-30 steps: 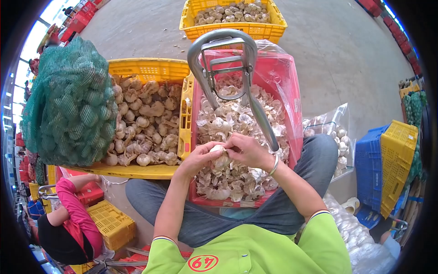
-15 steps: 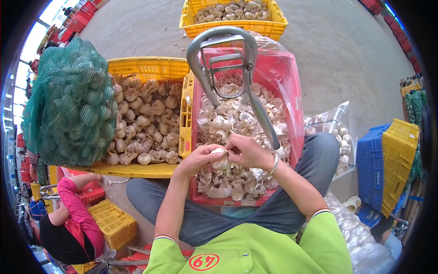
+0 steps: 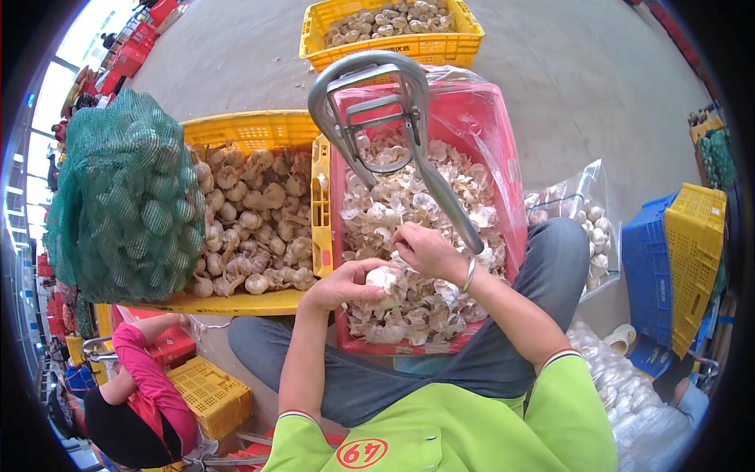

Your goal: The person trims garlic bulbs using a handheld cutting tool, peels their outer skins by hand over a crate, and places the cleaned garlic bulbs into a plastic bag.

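Note:
A whitish garlic bulb (image 3: 386, 285) is held in my left hand (image 3: 346, 285), between thumb and fingers, over the pink crate (image 3: 503, 141) of loose garlic skins (image 3: 464, 189). My right hand (image 3: 429, 251) is just above and to the right of the bulb, apart from it. Its fingers are curled together, and whatever they may pinch is too small to make out. A grey metal frame with a curved handle (image 3: 452, 206) rises over the crate. Unpeeled garlic (image 3: 252, 220) fills the yellow crate (image 3: 244, 126) on the left.
A green net sack of garlic (image 3: 130, 204) leans at the left. Another yellow crate (image 3: 389, 51) stands ahead. Clear bags of bulbs (image 3: 594, 232) and stacked blue (image 3: 646, 263) and yellow crates (image 3: 696, 267) are on the right. A person in pink sleeves (image 3: 153, 377) is at lower left.
My right hand has come off the bulb and moved up and to the right. My left hand still holds the bulb, now more exposed. The whole view has shifted slightly.

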The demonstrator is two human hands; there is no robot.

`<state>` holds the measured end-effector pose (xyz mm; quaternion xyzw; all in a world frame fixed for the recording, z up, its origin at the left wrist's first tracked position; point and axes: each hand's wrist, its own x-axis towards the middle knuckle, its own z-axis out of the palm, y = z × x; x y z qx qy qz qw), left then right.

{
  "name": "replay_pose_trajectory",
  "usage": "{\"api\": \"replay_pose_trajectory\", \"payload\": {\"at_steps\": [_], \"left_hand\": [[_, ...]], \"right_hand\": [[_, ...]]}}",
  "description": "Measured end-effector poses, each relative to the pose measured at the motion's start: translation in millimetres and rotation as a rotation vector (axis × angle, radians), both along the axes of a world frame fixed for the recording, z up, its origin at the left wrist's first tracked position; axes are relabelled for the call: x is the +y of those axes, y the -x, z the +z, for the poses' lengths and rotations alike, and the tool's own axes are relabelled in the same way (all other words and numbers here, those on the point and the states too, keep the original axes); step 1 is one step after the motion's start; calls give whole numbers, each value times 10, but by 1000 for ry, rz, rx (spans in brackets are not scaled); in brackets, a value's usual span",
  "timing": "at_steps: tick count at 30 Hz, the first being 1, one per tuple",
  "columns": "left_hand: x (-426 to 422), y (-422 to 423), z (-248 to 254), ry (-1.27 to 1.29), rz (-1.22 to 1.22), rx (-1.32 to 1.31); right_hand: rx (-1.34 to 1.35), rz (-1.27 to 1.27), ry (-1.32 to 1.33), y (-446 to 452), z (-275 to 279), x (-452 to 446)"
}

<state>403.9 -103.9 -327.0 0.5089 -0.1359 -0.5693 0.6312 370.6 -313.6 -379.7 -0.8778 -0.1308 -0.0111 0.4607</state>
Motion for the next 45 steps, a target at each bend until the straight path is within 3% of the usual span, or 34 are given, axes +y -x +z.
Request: {"api": "replay_pose_trajectory", "payload": {"at_steps": [3,8,14,20,23,30,35,38,44,45], "left_hand": [[47,-2,-125,-136,160,-119],[32,-24,-82,-128,221,-187],[17,-13,-78,-148,164,-173],[56,-13,-200,-184,90,-55],[53,-12,-150,-171,88,-19],[137,-30,-282,-39,-5,-57],[182,-64,-334,-81,-48,46],[142,-39,-283,-68,-82,-9],[71,-26,-141,-19,-16,-72],[63,-30,-119,-23,19,-73]], "right_hand": [[35,17,-73,13,175,-1],[83,172,-258,-1,437,-52],[-231,358,-4,24,470,-62],[-295,362,81,75,381,-40],[-290,365,-112,70,356,-43],[-359,401,-39,146,441,-33],[-454,387,7,197,485,37],[-395,374,16,240,420,84],[-121,7,-21,155,250,60],[-36,31,-138,130,253,37]]}}
